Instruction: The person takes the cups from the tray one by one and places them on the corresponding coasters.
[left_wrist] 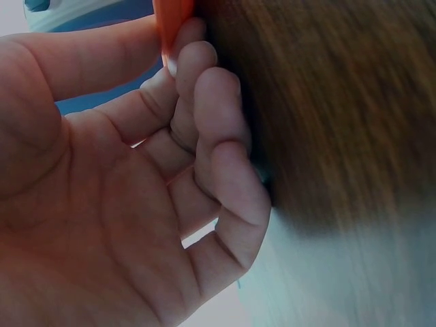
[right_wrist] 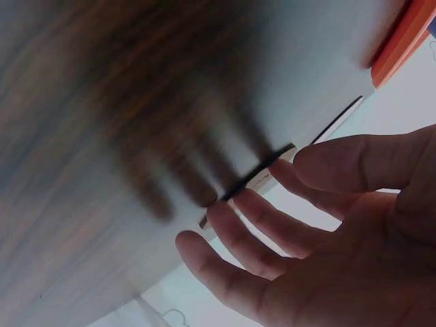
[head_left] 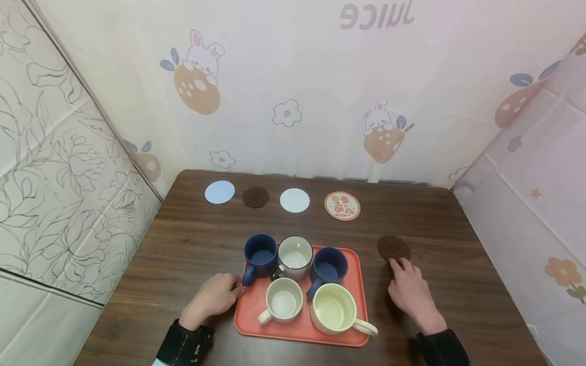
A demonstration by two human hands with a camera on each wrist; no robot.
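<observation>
Coaster (head_left: 393,247), the brown one to the right of the tray (head_left: 249,307), is lying flat on the table (head_left: 183,239), just ahead of our right hand (head_left: 413,292), which is sitting way nearer than our left. It's round, so we're seeing no long axis to line up with. We're touching its near edge with loosely extended fingertips, not clenching it. Meanwhile our left hand (head_left: 215,295) is pinching the tray's left rim, and five mugs (head_left: 284,300) are standing inside.
</observation>
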